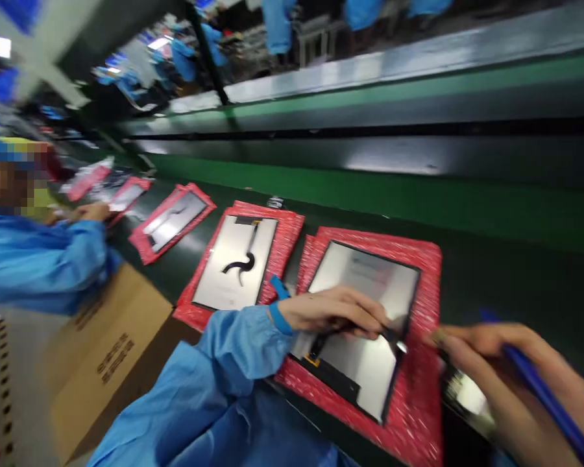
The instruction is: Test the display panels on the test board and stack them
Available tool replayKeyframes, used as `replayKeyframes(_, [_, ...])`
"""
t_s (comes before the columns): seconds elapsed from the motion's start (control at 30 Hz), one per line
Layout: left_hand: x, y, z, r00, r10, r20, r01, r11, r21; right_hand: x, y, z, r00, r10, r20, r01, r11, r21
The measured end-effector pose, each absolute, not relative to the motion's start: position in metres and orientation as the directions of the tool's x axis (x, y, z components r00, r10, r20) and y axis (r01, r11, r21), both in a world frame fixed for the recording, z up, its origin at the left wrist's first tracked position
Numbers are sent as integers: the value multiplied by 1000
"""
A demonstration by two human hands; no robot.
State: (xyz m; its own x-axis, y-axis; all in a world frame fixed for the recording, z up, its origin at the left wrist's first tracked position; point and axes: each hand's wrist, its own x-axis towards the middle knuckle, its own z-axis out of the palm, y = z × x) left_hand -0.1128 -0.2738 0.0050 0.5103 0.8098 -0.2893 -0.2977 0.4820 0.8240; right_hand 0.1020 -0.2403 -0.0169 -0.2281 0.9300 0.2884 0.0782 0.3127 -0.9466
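A silver-backed display panel [374, 363] lies on red bubble wrap [425, 305] in front of me. Over it, my left hand [338, 311] is closed, fingertips pinching the dark end of the panel's flex cable [321, 340]. My right hand [520, 370] is at the panel's right, with a blue pen-like tool [549, 395] lying across its fingers. Its thumb and forefinger are pinched together on something too small and blurred to name. A blue band circles my left wrist.
To the left, another panel [236, 266] with a curled black cable rests on red wrap. Further panels [178, 220] continue along the dark green bench. A cardboard box [111, 357] stands lower left, near a person in blue [39, 259]. A green ledge [321, 185] runs behind.
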Motion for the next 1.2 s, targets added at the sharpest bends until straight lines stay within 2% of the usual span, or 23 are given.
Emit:
replayKeyframes(0.07, [-111, -278, 10, 346, 898, -273, -233, 364, 902, 105, -245, -15, -273, 940, 202, 132, 245, -960])
replayKeyframes(0.17, [-106, -279, 13, 181, 952, -247, -70, 263, 962, 104, -246, -12, -335, 928, 164, 76, 200, -977])
replayKeyframes(0.33, [-91, -282, 11, 50, 985, -163, 146, 154, 977, 99, -251, -7, -380, 909, 170, 65, 210, -976])
replayKeyframes(0.6, [-84, -284, 11, -21, 997, -79, 291, 82, 953, 98, -254, -9, -397, 907, 142, 125, 207, -970])
replayKeyframes(0.8, [-83, -286, 6, -41, 999, 8, 371, 8, 929, 98, -255, -10, -399, 900, 176, 167, 261, -951])
replayKeyframes(0.97, [-84, -285, 6, 23, 998, 51, 396, -56, 917, 100, -255, -11, -418, 889, 186, 198, 289, -937])
replayKeyframes(1.2, [-87, -284, 7, 101, 995, -5, 360, -32, 933, 100, -254, -7, -462, 860, 217, 128, 307, -943])
